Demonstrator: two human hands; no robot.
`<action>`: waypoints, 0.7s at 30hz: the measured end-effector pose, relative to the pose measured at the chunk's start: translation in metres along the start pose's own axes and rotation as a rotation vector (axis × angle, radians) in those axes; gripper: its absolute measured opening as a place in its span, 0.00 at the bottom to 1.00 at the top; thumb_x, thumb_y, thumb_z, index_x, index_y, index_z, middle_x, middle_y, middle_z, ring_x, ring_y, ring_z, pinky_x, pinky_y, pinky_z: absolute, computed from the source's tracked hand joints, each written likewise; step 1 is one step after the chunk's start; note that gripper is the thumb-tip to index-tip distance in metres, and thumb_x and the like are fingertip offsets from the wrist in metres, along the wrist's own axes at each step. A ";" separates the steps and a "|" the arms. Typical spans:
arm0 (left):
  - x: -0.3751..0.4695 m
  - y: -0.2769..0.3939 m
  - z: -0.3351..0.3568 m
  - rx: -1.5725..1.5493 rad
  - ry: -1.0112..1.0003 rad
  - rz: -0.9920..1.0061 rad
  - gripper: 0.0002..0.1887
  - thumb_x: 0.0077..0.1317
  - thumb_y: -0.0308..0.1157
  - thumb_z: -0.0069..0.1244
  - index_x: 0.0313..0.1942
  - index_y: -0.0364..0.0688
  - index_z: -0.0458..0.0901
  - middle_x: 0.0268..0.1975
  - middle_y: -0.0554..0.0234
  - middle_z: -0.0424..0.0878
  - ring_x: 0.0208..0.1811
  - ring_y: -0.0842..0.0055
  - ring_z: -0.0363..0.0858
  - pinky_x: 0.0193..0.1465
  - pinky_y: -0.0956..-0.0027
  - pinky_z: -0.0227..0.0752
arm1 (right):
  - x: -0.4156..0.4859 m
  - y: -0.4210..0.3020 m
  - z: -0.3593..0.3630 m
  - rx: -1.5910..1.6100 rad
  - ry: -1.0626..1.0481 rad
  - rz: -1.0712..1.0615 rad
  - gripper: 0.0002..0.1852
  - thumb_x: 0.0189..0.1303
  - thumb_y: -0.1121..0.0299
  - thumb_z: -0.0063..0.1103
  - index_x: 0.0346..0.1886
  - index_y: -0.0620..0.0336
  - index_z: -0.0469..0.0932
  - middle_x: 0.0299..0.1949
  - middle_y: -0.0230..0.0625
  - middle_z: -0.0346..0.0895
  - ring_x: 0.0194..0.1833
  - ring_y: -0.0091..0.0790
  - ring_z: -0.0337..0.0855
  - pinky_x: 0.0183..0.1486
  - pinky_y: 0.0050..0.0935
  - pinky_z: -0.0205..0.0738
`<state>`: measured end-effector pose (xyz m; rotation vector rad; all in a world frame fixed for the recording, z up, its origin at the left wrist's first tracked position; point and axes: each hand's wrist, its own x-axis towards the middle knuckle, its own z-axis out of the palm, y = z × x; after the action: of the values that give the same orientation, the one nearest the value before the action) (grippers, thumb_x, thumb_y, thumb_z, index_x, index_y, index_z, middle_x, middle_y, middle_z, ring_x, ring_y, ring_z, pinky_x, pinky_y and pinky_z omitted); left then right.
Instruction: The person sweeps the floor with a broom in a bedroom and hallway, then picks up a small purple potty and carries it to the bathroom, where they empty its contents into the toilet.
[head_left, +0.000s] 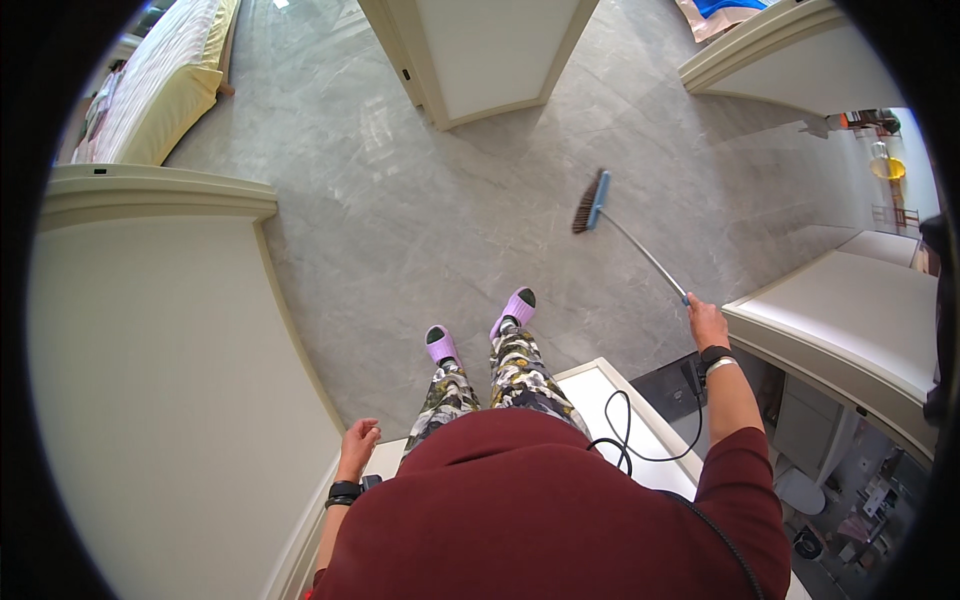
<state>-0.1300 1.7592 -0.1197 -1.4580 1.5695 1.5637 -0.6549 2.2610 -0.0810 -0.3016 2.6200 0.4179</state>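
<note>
My right hand (707, 321) is closed around the upper end of a broom's thin metal handle (646, 255), out to the right of my body. The broom head (592, 201), a blue block with dark brown bristles, is down at the grey floor, ahead and to the right of my feet. My left hand (361, 442) hangs low at my left side near a pale wall, fingers loosely curled and holding nothing.
Grey marble-look tiles (360, 247) spread around my purple slippers (442, 345). A white wall end with beige trim (487, 60) stands ahead. A bed (161, 82) is at the upper left. Door frames stand at right, and a black cable (660, 457) hangs by my right arm.
</note>
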 end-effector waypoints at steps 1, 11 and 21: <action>0.000 0.006 0.000 0.015 0.023 -0.004 0.13 0.64 0.32 0.48 0.48 0.39 0.75 0.38 0.65 0.82 0.38 0.80 0.79 0.38 0.75 0.71 | 0.000 0.003 -0.006 -0.005 -0.015 0.004 0.15 0.63 0.62 0.47 0.52 0.40 0.74 0.32 0.48 0.79 0.35 0.53 0.80 0.36 0.51 0.73; 0.004 0.048 0.014 0.120 0.009 0.043 0.13 0.63 0.33 0.49 0.48 0.41 0.76 0.38 0.66 0.82 0.38 0.80 0.80 0.36 0.75 0.71 | -0.035 -0.083 -0.006 0.322 -0.188 -0.327 0.16 0.64 0.64 0.44 0.54 0.43 0.72 0.29 0.52 0.77 0.32 0.54 0.79 0.33 0.50 0.71; 0.006 0.129 0.043 0.173 0.006 0.138 0.13 0.63 0.32 0.48 0.48 0.40 0.76 0.38 0.67 0.82 0.37 0.82 0.79 0.36 0.76 0.69 | -0.020 -0.088 0.046 0.370 -0.139 -0.437 0.14 0.61 0.64 0.45 0.47 0.43 0.77 0.31 0.42 0.80 0.35 0.45 0.82 0.35 0.46 0.73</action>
<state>-0.2609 1.7676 -0.0828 -1.2870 1.7940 1.4575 -0.5936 2.1974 -0.1314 -0.6697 2.3438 -0.1851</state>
